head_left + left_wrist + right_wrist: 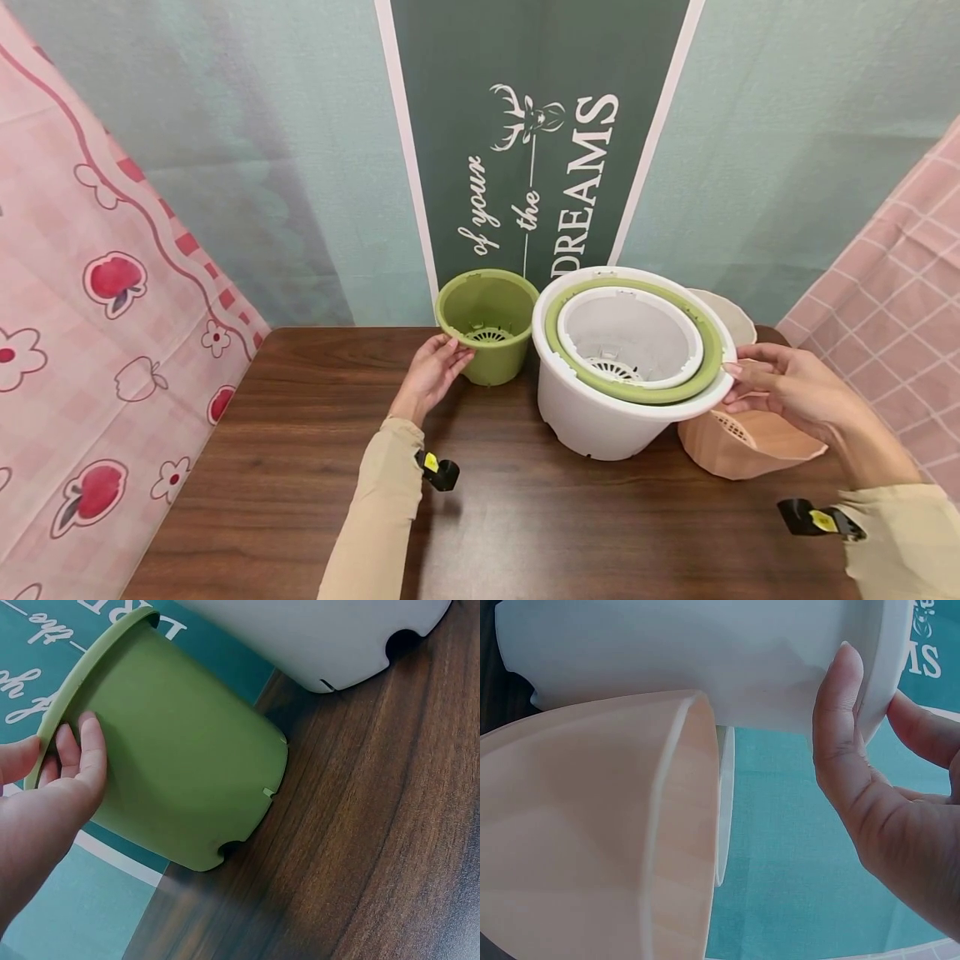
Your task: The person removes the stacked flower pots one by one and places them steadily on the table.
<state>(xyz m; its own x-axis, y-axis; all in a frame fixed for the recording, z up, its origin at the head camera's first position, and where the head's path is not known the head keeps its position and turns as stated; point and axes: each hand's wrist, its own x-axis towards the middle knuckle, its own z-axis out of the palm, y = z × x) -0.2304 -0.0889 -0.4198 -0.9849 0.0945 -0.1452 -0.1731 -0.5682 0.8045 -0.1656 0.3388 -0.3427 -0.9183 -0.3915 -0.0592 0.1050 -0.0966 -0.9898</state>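
Note:
My left hand [433, 377] pinches the near rim of a small green plastic pot [501, 360], thumb on one side of the rim and fingers curled under it in the left wrist view. The green pot stands upright on the table, with slots in its floor. Beside it is a large white pot [588, 425] with a green pot [630, 393] and a smaller white pot [637, 329] nested inside. My right hand [798, 387] grips the large white pot's right rim between thumb and fingers, as the right wrist view shows [892, 802].
A peach pot [738, 454] lies tilted right of the white stack, under my right hand. Behind the stack a cream pot [726, 315] is partly hidden. A lettered curtain [465, 108] hangs at the back of the brown wooden table [300, 467], and pink cloths hang at both sides.

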